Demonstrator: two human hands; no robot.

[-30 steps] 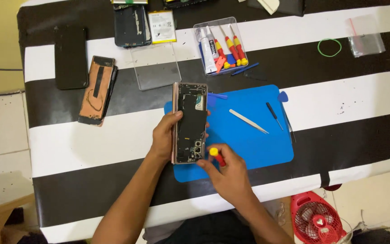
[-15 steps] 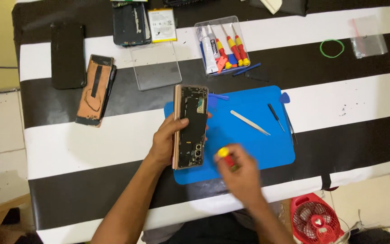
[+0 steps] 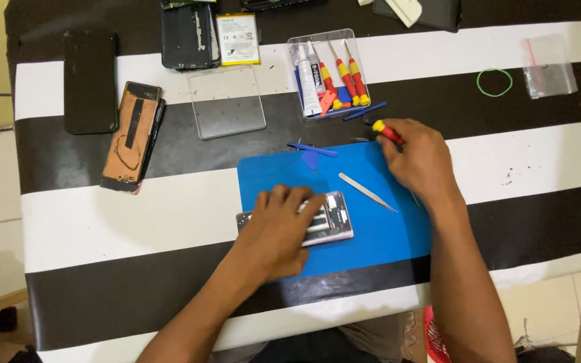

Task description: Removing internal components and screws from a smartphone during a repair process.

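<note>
**Phone pinned flat, screwdriver lifted aside**

Left hand [image 3: 278, 232] spread flat over the opened phone [image 3: 327, 220], fingers splayed, pressing it down onto the blue mat [image 3: 371, 235]; likely to keep it from sliding on the mat. Phone lying near the mat's left edge, innards up, long axis running left to right, uncovered end pointing right; which end is the top cannot be told under the palm. Right hand [image 3: 419, 160] closed around a red-and-yellow screwdriver [image 3: 387, 132], held at the mat's upper right corner, well apart from the phone; yellow cap sticking up and left out of the fist, tip hidden. Metal pry tool [image 3: 367, 192] lying slantwise on the mat between the two hands, within easy reach. Tray of spare drivers [image 3: 329, 75] just beyond on the striped desk [image 3: 539, 154].
</note>
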